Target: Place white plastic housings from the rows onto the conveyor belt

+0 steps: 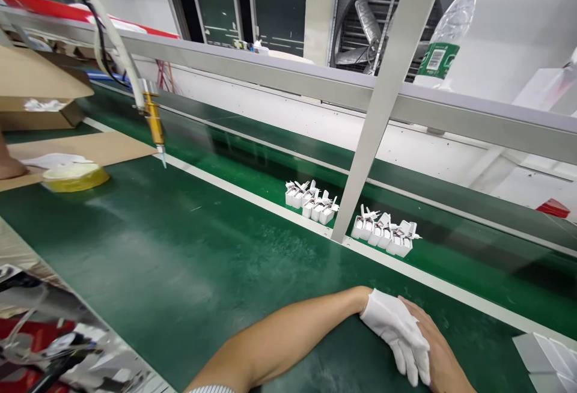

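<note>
My left hand [396,333] wears a white glove and lies across my bare right hand [444,357] on the green table mat [180,273] at the lower right. My left forearm reaches in from the bottom middle. Neither hand holds anything; the gloved fingers rest loosely on the back of the right hand. Nearest to them, on the green conveyor belt [451,273] beyond a white strip, stand two rows of small white plug-like parts [311,201] [385,234].
A slanted metal post [387,98] rises between the two rows. A yellow dispensing tool [154,122] hangs at the left above the belt. Yellow tape roll [74,176], cardboard sheets, a carton [36,86], shiny foil bags [45,333], white boxes [550,357] and a bottle [446,32] surround the area.
</note>
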The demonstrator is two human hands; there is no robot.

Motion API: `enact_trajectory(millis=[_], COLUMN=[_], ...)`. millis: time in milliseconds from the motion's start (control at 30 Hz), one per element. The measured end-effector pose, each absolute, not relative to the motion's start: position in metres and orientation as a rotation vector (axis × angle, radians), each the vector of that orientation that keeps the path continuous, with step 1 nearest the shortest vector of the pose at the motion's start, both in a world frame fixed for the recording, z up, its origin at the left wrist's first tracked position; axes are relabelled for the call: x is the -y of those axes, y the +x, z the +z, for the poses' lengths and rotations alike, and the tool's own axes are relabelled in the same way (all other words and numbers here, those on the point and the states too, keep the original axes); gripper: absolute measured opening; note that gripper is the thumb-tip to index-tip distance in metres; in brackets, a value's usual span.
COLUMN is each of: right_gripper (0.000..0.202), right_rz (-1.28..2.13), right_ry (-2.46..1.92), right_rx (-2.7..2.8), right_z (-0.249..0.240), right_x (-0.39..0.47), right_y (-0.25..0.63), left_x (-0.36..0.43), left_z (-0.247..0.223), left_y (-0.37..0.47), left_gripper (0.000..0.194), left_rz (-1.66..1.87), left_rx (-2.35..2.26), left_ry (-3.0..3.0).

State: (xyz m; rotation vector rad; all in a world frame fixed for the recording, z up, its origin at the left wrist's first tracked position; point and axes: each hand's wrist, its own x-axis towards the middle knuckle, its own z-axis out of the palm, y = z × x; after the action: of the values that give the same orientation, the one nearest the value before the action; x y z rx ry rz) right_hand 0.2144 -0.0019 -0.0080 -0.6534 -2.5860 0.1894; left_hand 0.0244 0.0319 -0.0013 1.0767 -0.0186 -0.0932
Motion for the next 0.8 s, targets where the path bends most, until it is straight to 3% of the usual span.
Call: enact_trajectory(millis=[267, 500, 800], right_gripper=[0.049, 0.038, 0.034], right_rz=[0.249, 0.146, -0.226], right_ry=[-0.598, -0.911, -1.368], right_rx=[2.626, 2.693, 2.476], right_z=[0.012, 0.013, 0.084], right_x=[0.025, 0.049, 0.109], right_y=[0.201, 0.210, 0.319], left_x=[0.010, 0.033, 0.047], left_z=[0.019, 0.018, 0.023], left_y=[0.003, -0.002, -0.001], left_gripper=[0.051, 0.046, 0.038], left_rz=[0.166, 0.354, 0.377], left_rx=[-0.124, -0.351, -0.499], left_ry=[1.130, 1.168, 1.212])
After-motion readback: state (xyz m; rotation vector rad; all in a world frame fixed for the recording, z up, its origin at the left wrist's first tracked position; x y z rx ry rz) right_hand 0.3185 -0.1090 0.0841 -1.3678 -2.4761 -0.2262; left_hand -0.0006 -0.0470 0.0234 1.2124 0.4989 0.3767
